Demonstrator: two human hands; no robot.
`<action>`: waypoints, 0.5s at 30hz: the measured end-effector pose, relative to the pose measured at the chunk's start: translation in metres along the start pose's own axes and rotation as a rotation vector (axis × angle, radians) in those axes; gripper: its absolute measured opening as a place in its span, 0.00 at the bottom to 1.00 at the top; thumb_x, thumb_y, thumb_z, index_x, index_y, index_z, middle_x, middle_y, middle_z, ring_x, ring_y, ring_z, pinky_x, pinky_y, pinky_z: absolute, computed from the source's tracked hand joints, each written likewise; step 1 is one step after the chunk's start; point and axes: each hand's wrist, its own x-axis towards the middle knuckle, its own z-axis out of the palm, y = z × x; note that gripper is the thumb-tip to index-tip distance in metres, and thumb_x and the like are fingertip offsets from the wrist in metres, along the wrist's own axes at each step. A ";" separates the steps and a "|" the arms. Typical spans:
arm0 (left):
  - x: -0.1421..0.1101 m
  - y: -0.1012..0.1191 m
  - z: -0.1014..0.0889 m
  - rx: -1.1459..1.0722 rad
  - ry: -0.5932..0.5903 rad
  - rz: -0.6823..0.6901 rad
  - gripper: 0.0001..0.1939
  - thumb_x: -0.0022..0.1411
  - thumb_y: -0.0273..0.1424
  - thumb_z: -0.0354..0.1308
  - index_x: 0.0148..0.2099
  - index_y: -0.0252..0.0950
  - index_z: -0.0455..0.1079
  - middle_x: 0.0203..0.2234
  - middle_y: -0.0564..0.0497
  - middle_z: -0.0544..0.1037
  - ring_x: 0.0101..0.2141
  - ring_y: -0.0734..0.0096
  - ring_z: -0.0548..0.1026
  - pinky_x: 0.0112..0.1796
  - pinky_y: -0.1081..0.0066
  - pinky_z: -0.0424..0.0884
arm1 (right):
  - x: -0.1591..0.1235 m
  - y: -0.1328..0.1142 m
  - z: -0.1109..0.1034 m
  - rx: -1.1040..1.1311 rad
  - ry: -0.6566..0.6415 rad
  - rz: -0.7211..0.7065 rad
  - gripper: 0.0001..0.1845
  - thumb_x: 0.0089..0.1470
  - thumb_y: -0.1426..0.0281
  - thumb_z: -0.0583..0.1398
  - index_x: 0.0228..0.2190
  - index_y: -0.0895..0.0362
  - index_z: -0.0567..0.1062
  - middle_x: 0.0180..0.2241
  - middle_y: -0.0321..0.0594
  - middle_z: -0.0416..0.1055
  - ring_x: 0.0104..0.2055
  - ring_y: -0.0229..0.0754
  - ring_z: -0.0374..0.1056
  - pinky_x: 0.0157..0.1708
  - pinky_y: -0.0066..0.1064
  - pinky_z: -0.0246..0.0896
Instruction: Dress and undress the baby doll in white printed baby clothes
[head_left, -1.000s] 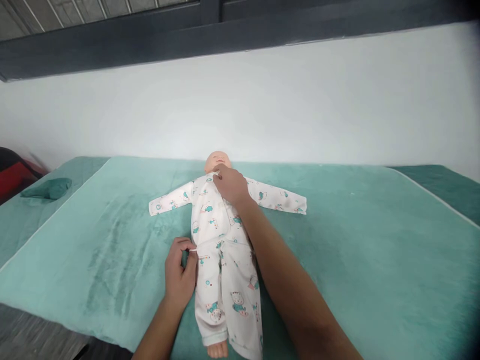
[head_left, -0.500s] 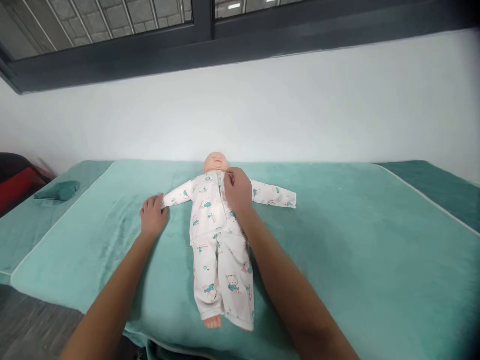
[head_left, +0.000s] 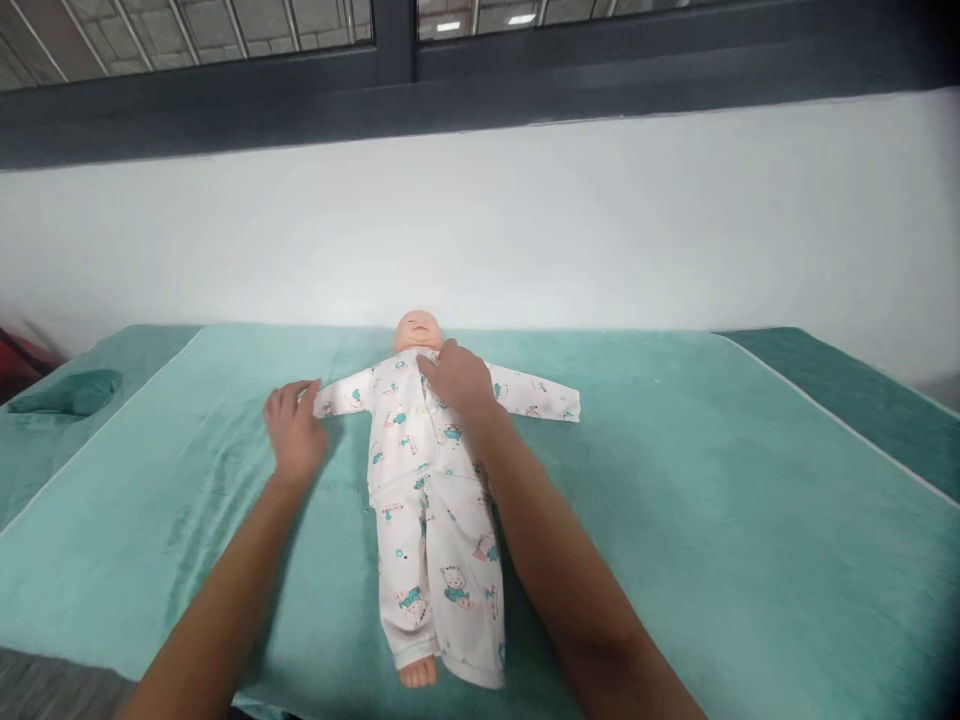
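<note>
A baby doll (head_left: pixel 418 330) lies on its back, arms out to both sides. It wears a white long-sleeved pajama top (head_left: pixel 397 420) and matching trousers (head_left: pixel 442 560) with a teal animal print. My left hand (head_left: pixel 294 428) is at the end of the sleeve on the left, its thumb and fingers closed around the cuff. On the upper chest, just below the doll's chin, my right hand (head_left: pixel 461 378) has curled fingers at the front edge of the top near the collar; its fingertips are partly hidden. One bare foot (head_left: pixel 418 672) shows below a trouser leg.
The doll lies on a teal plush cover (head_left: pixel 675 520) spread over a bed-like surface. A small teal cushion-like lump (head_left: pixel 67 393) is at the far left, near a red and black object (head_left: pixel 19 365). Behind stands a white wall (head_left: pixel 525 230) below a dark window frame (head_left: pixel 480 95).
My left hand has moved from the doll's waist up to the left sleeve's end. My right hand stays by the collar, shifting slightly over the chest. The camera view has tilted a little.
</note>
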 end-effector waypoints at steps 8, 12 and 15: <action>0.068 0.122 0.046 -0.574 -0.159 -0.153 0.13 0.63 0.30 0.54 0.44 0.35 0.79 0.40 0.45 0.79 0.40 0.62 0.76 0.48 0.63 0.72 | 0.000 0.005 0.004 0.054 0.060 0.054 0.09 0.61 0.64 0.52 0.32 0.53 0.69 0.34 0.42 0.75 0.35 0.47 0.68 0.34 0.35 0.55; 0.079 0.128 0.055 -0.558 -0.213 -0.129 0.11 0.64 0.33 0.57 0.40 0.36 0.80 0.36 0.46 0.78 0.37 0.63 0.76 0.48 0.63 0.71 | 0.005 0.019 0.010 0.283 0.119 0.011 0.07 0.56 0.65 0.55 0.29 0.52 0.70 0.31 0.36 0.75 0.35 0.43 0.67 0.37 0.33 0.57; 0.082 0.123 0.057 -0.582 -0.222 -0.058 0.12 0.65 0.33 0.56 0.40 0.36 0.80 0.36 0.46 0.77 0.38 0.63 0.75 0.48 0.62 0.70 | 0.015 0.020 0.012 0.510 0.132 0.018 0.07 0.54 0.65 0.57 0.30 0.53 0.73 0.31 0.35 0.77 0.35 0.41 0.69 0.39 0.32 0.60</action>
